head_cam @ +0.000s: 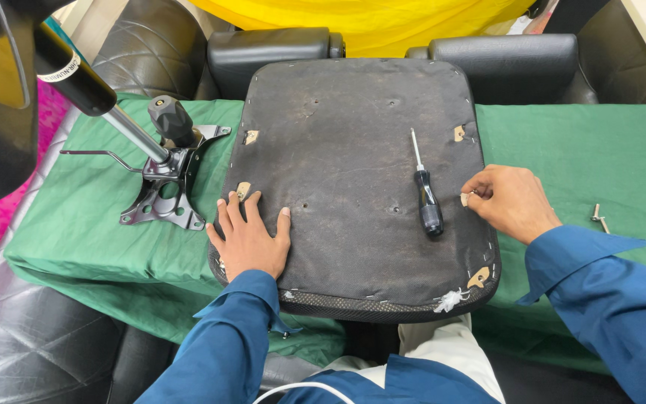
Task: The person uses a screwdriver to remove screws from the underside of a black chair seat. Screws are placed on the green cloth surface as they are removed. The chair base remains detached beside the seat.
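We see the left hand (248, 238) pressed flat, fingers spread and holding nothing, on the near left corner of the upturned dark fabric-backed chair seat pad (360, 187) that lies on the green-cloth-covered counter (592, 157). The right hand (512, 202) sits at the pad's right edge with its grip pinched together on something too small for us to make out, just right of the black-handled screwdriver (426, 191) lying on the pad. Left of the pad stands the black metal chair mechanism with gas cylinder (160, 168), its top cut off by the frame, and a small bolt (600, 218) lies far right.

Seat underside (353, 150) lies open around the screwdriver (426, 194).
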